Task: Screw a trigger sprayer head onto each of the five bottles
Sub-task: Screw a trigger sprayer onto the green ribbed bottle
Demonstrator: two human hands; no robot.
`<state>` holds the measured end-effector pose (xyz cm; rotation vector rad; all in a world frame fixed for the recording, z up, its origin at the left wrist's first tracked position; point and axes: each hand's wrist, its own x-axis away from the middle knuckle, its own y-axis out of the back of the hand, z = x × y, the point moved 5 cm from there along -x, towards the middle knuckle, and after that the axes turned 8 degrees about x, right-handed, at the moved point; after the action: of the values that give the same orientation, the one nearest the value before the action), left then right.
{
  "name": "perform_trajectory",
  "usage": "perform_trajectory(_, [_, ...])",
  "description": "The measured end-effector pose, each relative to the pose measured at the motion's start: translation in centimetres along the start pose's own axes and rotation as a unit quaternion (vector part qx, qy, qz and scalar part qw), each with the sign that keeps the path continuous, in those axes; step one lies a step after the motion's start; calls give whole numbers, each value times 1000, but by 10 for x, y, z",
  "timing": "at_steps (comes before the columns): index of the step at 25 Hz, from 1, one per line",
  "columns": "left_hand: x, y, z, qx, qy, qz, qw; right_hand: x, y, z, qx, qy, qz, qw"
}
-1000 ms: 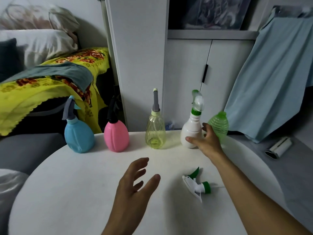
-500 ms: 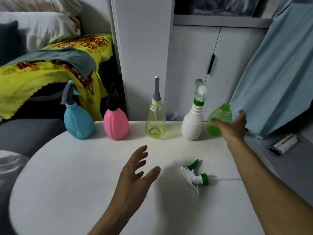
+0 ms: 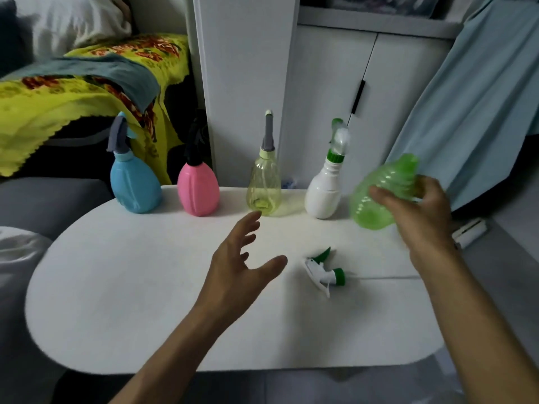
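Observation:
My right hand (image 3: 420,211) grips a translucent green bottle (image 3: 379,196) with no sprayer, lifted off the table and tilted with its neck up and to the right. A white and green trigger sprayer head (image 3: 323,271) lies loose on the white table (image 3: 145,301). My left hand (image 3: 242,263) hovers over the table with fingers spread, just left of the sprayer head and holding nothing. Along the far edge stand a blue bottle (image 3: 135,185), a pink bottle (image 3: 198,189), a yellow clear bottle (image 3: 264,191) and a white bottle (image 3: 325,191), each with a sprayer on top.
White cabinet doors (image 3: 329,97) rise behind the table. A light blue cloth (image 3: 472,97) hangs at the right. A sofa with a yellow blanket (image 3: 58,97) is at the left. A small white roller (image 3: 469,231) lies on the grey surface right of the table.
My right hand moved from beside the white bottle to the green bottle, took hold of it and lifted it off the table, tilting it. My left hand stayed hovering.

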<state>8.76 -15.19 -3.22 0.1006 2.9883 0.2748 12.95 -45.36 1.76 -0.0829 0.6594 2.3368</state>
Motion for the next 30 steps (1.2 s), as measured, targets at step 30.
perform_trajectory(30, [23, 52, -16, -330, -132, -81, 931, 68, -11, 36, -410, -54, 182, 892])
